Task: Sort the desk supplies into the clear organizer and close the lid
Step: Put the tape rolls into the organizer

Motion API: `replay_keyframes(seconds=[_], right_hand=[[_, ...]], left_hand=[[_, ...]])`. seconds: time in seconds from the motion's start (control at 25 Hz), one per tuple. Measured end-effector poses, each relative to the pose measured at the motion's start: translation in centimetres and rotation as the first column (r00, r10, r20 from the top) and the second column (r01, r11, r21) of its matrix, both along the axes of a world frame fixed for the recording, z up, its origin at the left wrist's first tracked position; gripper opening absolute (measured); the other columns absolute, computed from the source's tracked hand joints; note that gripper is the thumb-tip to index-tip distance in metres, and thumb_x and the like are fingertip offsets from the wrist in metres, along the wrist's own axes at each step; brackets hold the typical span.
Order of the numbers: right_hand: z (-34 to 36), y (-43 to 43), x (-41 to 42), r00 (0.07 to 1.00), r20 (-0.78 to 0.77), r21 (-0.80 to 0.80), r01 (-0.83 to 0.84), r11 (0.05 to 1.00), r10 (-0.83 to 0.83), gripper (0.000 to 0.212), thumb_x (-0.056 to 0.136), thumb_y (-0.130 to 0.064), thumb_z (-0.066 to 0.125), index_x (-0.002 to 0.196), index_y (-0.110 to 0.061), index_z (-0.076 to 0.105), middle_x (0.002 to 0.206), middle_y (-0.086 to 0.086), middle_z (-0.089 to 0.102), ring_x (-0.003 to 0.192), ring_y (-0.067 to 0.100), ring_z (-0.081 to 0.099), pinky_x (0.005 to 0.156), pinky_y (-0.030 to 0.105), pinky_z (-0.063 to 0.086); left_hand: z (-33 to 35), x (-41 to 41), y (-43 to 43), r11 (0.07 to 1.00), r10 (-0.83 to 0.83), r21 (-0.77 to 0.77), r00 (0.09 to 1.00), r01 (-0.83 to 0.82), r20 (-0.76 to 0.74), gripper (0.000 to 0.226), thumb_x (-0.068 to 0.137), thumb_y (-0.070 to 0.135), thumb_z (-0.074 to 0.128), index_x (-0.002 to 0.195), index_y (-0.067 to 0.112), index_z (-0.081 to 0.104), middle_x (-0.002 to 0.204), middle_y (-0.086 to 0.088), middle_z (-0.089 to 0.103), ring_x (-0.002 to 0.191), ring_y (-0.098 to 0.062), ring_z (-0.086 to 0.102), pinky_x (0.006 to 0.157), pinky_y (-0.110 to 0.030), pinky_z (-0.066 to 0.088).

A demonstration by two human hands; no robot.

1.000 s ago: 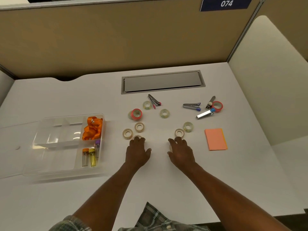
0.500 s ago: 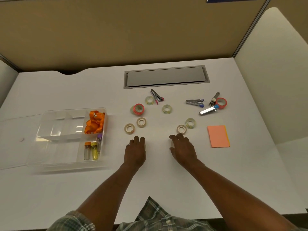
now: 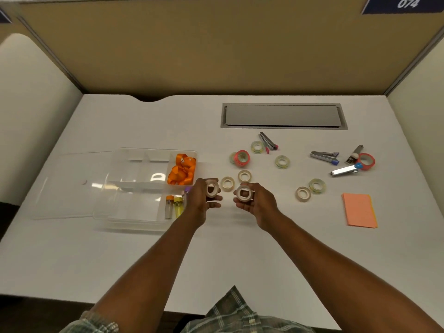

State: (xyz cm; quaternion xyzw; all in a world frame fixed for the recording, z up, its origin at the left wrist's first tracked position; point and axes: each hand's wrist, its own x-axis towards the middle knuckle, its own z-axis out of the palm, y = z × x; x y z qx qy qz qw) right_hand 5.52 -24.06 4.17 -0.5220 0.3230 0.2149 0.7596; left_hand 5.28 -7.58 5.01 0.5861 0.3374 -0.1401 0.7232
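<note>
Now 1 tape roll (image 3: 212,190) per hand (image 3: 201,197).

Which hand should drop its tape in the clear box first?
Left hand, probably: its tape roll is already beside the clear organizer, while the right hand is farther away.

Purple-capped tube (image 3: 187,190) mostly hidden behind left hand (image 3: 200,197); contents perhaps unreadable.

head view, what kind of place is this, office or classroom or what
Probably an office-style cubicle or study carrel: tan partition walls enclose a white desk, a cable hatch is set into its top, and a numbered sign reading 074 hangs on the partition.
</note>
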Motion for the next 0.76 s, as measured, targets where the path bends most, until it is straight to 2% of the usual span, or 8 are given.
replay_keyframes(seconds=[0.08,0.2,0.28,0.4,0.52,0.68,0.76], right_hand=[[0.8,3.9,1.0,0.999,0.005,0.049,-0.034,0.998,0.034,0.026,0.096,-0.017,0.047,0.108,-0.006,0.066,0.097,0.021,0.074,0.086,0.036,0.071,0.081,0.04,0.059],[2.3,9.9,2.5,0.995,0.021,0.128,-0.102,0.987,0.1,0.024,0.094,-0.018,0.05,0.106,-0.004,0.066,0.096,0.021,0.072,0.085,0.035,0.071,0.086,0.042,0.059],[3.1,13.8,3.6,0.991,0.012,0.155,-0.132,0.979,0.132,0.022,0.093,-0.019,0.055,0.105,-0.003,0.064,0.093,0.017,0.07,0.084,0.032,0.07,0.087,0.042,0.059],[3.1,19.1,5.3,0.988,-0.028,0.183,-0.146,0.972,0.153,0.022,0.093,-0.022,0.059,0.108,-0.006,0.06,0.111,0.018,0.066,0.105,0.034,0.067,0.093,0.044,0.057],[2.2,22.6,6.8,0.985,-0.045,0.134,-0.161,0.978,0.168,0.02,0.093,-0.027,0.058,0.105,-0.012,0.059,0.124,0.019,0.062,0.112,0.033,0.063,0.091,0.04,0.056],[1.8,24.7,7.6,0.983,-0.064,0.122,-0.165,0.979,0.174,0.038,0.096,-0.026,0.054,0.13,-0.008,0.052,0.136,0.018,0.054,0.117,0.034,0.057,0.102,0.042,0.049],[1.6,25.2,7.6,0.982,-0.071,0.113,-0.168,0.979,0.176,0.041,0.097,-0.026,0.051,0.135,-0.009,0.049,0.141,0.019,0.05,0.124,0.036,0.053,0.106,0.044,0.046]], left_hand=[[1.0,0.4,3.2,0.989,0.116,-0.091,0.993,-0.114,0.01,0.04,0.097,0.027,0.034,0.106,0.005,0.066,0.09,-0.018,0.068,0.076,-0.031,0.064,0.066,-0.037,0.052],[2.0,1.0,8.3,0.951,0.268,-0.159,0.963,-0.266,-0.009,0.035,0.098,0.032,0.041,0.098,0.004,0.062,0.088,-0.02,0.068,0.078,-0.033,0.066,0.081,-0.046,0.054],[1.9,1.9,11.8,0.928,0.334,-0.159,0.942,-0.336,-0.041,0.038,0.097,0.04,0.049,0.108,0.005,0.059,0.092,-0.02,0.067,0.084,-0.034,0.067,0.089,-0.049,0.053],[1.3,3.0,16.2,0.928,0.342,-0.13,0.937,-0.349,-0.072,0.056,0.093,0.053,0.054,0.127,0.008,0.053,0.107,-0.019,0.063,0.095,-0.035,0.062,0.089,-0.046,0.054],[1.0,3.9,18.4,0.934,0.319,-0.143,0.944,-0.328,-0.084,0.062,0.091,0.061,0.052,0.123,0.008,0.054,0.1,-0.016,0.059,0.095,-0.03,0.057,0.091,-0.04,0.051],[0.5,4.7,19.8,0.944,0.25,-0.197,0.963,-0.265,-0.099,0.067,0.089,0.068,0.048,0.118,0.008,0.054,0.094,-0.012,0.058,0.087,-0.025,0.056,0.075,-0.033,0.049],[0.2,5.1,20.0,0.957,0.205,-0.188,0.973,-0.221,-0.103,0.07,0.089,0.07,0.045,0.12,0.008,0.053,0.102,-0.013,0.058,0.089,-0.026,0.058,0.078,-0.036,0.05]])
